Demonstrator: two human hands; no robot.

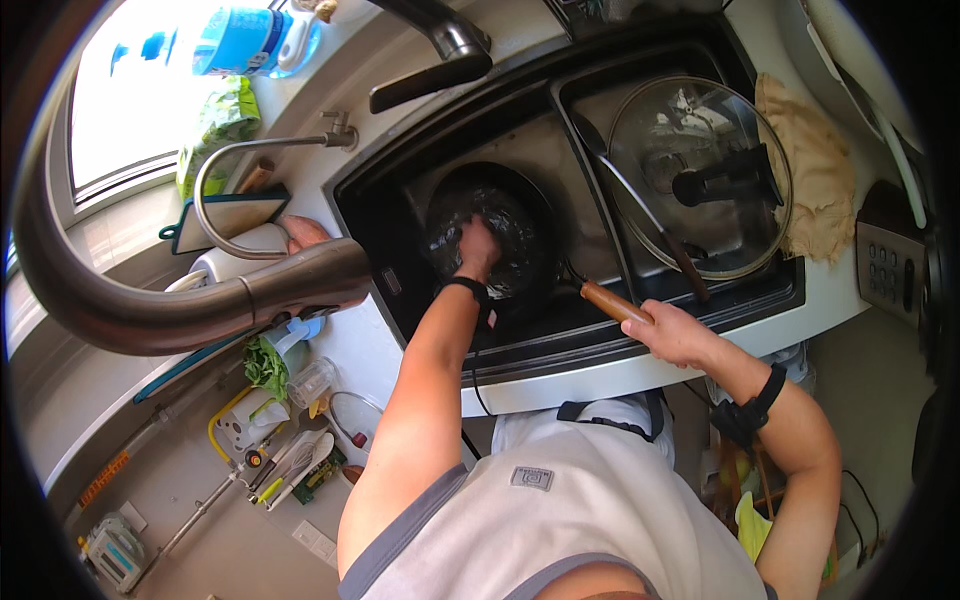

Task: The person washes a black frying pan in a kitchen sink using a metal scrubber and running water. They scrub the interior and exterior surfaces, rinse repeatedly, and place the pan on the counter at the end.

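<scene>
A dark frying pan or wok (525, 202) sits in the left basin of a black double sink (495, 142), with water glinting inside it. My left hand (478, 244) reaches down into the pan; its fingers are blurred in the water, so whether they hold anything cannot be made out. Around the pan's wooden handle (604, 298) my right hand (667, 334) is closed, near the sink's front edge. A round glass lid (652, 120) with a black handle rests over the right basin. Across that basin lies a spatula or ladle (637, 191) with a dark wooden grip.
A large curved metal faucet (150, 315) juts in from the left, beside a thin tap (217, 161). Another black-and-steel faucet (442, 75) overhangs the sink's back. A beige cloth (814, 165) lies on the right counter. Leafy greens (266, 366) and a glass jar (313, 382) stand at left.
</scene>
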